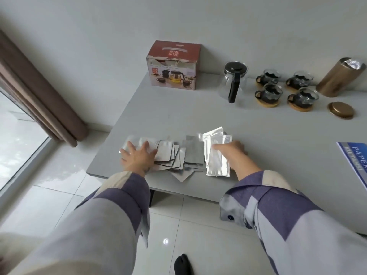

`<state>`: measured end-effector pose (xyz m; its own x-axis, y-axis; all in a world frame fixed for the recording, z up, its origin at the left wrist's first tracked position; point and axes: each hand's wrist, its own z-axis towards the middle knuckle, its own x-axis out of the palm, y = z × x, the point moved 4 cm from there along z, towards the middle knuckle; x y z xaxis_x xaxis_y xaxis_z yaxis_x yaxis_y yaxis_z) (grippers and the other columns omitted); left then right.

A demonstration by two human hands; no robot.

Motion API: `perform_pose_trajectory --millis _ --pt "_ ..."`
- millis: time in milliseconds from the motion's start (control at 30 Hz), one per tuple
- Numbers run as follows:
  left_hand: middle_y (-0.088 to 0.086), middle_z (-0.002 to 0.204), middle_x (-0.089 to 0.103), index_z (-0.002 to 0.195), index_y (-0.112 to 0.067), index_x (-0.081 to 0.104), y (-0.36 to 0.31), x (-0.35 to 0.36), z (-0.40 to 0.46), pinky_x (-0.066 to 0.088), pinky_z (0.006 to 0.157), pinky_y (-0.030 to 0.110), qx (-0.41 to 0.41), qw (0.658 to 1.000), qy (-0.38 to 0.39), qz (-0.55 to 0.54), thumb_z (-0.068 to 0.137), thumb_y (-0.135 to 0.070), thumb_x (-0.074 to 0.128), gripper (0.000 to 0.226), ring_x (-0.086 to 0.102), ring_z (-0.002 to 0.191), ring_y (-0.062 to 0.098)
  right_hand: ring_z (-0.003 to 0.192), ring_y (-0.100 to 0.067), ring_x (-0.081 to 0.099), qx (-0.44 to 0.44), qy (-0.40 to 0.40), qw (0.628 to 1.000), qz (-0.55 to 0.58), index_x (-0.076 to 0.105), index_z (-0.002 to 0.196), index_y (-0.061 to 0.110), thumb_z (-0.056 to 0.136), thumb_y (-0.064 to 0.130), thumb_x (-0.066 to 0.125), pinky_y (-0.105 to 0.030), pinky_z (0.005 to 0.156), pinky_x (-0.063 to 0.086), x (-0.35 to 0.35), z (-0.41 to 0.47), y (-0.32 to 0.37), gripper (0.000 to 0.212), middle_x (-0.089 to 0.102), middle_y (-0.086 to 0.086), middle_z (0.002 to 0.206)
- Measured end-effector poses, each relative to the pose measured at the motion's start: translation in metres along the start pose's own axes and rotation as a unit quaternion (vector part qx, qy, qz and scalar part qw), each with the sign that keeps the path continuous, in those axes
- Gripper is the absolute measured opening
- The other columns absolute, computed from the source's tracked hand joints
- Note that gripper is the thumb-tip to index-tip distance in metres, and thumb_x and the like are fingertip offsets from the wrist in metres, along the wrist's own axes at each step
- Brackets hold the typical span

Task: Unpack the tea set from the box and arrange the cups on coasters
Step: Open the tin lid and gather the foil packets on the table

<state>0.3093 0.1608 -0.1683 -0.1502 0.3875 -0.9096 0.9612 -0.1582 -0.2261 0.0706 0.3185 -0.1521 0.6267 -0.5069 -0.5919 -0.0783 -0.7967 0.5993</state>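
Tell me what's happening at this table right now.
A person is sorting silver foil packets at the table's near edge: the left hand lies flat on some, the right hand holds a bunch. Behind, the tea set is unpacked: glass teapot, four cups on coasters, box standing aside.

I see a plain white wall (pixel 99 26) behind a grey table (pixel 158 120). Brown curtains (pixel 35 92) hang left beside a floor-level window (pixel 15 147) admitting daylight. Glossy white floor tiles (pixel 49 195) reflect a ceiling light.
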Motion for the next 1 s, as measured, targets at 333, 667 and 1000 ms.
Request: perform_pose_trajectory --millis 333,667,1000 --pt "0.011 0.159 -0.01 0.148 -0.043 0.005 -0.058 0.034 -0.034 0.006 0.116 0.049 0.096 0.995 0.025 0.033 0.096 -0.056 0.02 0.056 -0.006 0.143 0.04 0.125 -0.034 0.047 -0.004 -0.001 0.998 0.066 0.023 0.138 0.009 0.075 0.035 0.077 -0.041 0.095 0.045 0.052 -0.026 0.028 0.087 0.038 -0.013 0.141" --pt "-0.004 0.154 0.024 0.145 -0.035 0.029 -0.045 0.032 -0.034 0.03 0.105 0.039 0.112 0.989 -0.064 -0.068 0.095 -0.037 0.047 0.053 0.021 0.135 0.028 0.107 -0.025 0.061 -0.047 0.123 0.986 0.1 0.048 0.127 0.011 0.067 0.001 0.081 -0.038 0.092 0.051 0.068 -0.025 0.019 0.069 0.06 -0.005 0.121" --pt "-0.002 0.152 0.021 0.146 -0.024 0.023 -0.04 0.027 -0.032 0.034 0.101 0.043 0.012 0.995 -0.024 -0.097 0.088 -0.041 0.061 0.072 0.023 0.132 0.03 0.112 -0.029 0.057 -0.013 0.205 0.962 0.18 0.04 0.126 0.014 0.073 -0.011 0.07 -0.046 0.097 0.049 0.08 -0.031 0.009 0.066 0.056 -0.011 0.125"
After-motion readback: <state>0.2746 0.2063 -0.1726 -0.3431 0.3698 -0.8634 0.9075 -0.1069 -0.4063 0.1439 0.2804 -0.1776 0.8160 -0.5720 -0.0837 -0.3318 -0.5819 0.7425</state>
